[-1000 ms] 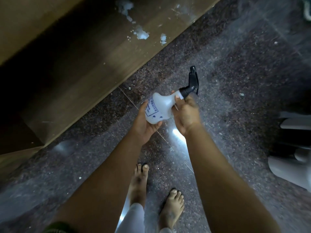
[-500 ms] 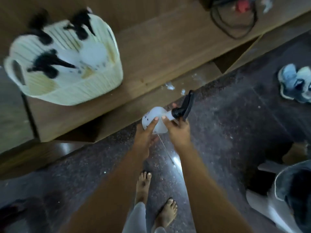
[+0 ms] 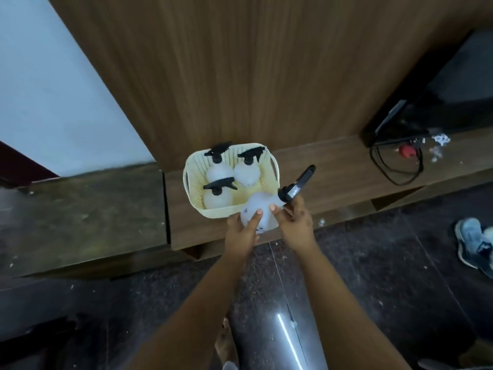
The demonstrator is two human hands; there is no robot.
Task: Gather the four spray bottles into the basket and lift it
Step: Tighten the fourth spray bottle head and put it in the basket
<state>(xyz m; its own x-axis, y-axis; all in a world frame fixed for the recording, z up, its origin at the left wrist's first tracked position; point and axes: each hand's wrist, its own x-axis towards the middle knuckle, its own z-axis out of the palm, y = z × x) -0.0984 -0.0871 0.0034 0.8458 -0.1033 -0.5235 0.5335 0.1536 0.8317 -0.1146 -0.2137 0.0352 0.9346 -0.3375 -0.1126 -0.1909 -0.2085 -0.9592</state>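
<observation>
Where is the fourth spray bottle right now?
The fourth bottle is mid-frame, held by the left hand and right hand over the basket's near-right corner, not yet inside.

No text can be read. The translucent white plastic spray bottle with a black trigger head (image 3: pixel 260 213), at 12 o'clock from the hands, bears dark print too blurred to make out.

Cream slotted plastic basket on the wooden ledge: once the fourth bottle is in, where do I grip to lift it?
Probably by the two handle slots cut into the short end walls of the cream slotted plastic basket, one hand from each side: left slot, right slot. The three white spray bottles with black triggers fill the inside, so reaching in from above is blocked.
</observation>
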